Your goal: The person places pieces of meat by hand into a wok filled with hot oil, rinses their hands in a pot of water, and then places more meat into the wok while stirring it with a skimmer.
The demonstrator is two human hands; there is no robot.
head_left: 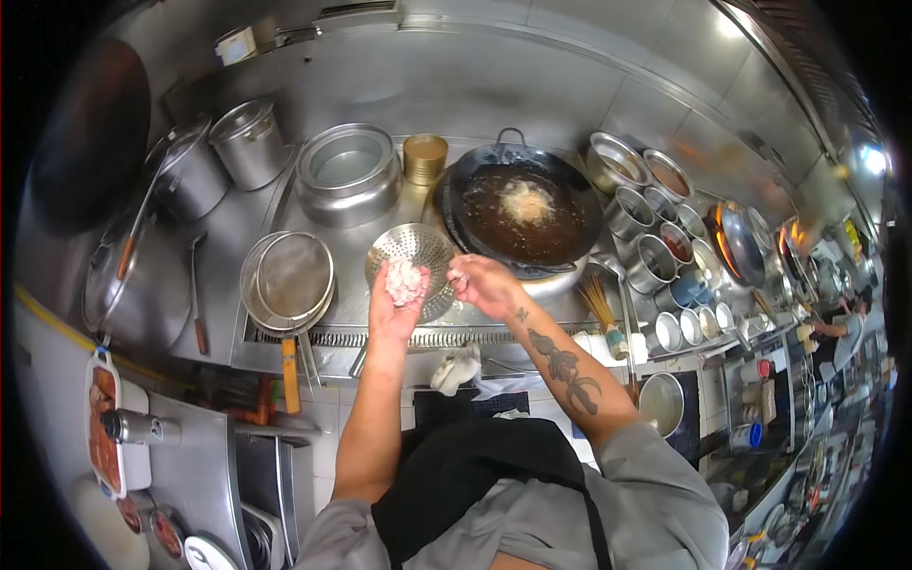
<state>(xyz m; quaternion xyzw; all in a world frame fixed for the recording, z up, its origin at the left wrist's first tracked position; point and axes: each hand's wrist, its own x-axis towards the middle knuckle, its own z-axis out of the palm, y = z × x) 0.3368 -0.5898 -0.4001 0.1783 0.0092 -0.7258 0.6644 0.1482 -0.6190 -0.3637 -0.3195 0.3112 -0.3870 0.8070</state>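
My left hand (pixel 388 309) cups a clump of pale pinkish, wet-looking raw food (pixel 406 282), its palm turned up and fingers curled around it. Beside it, the fingers of my right hand (pixel 486 285) are pinched together; what they hold, if anything, is too small to make out. Under both hands lies a perforated metal skimmer (pixel 410 240). Just beyond my right hand is a large black wok (pixel 478 226) of dark oil, where a pale golden mass of food (pixel 527 202) fries amid bubbles.
Fine-mesh strainers (pixel 294 275) rest on the counter at left, near a large steel pot (pixel 348 176). A gold tin (pixel 425 159) stands by the wok. Several steel containers (pixel 652 263) and a bamboo brush (pixel 598 304) are at right. Flames show around another wok (pixel 741 245).
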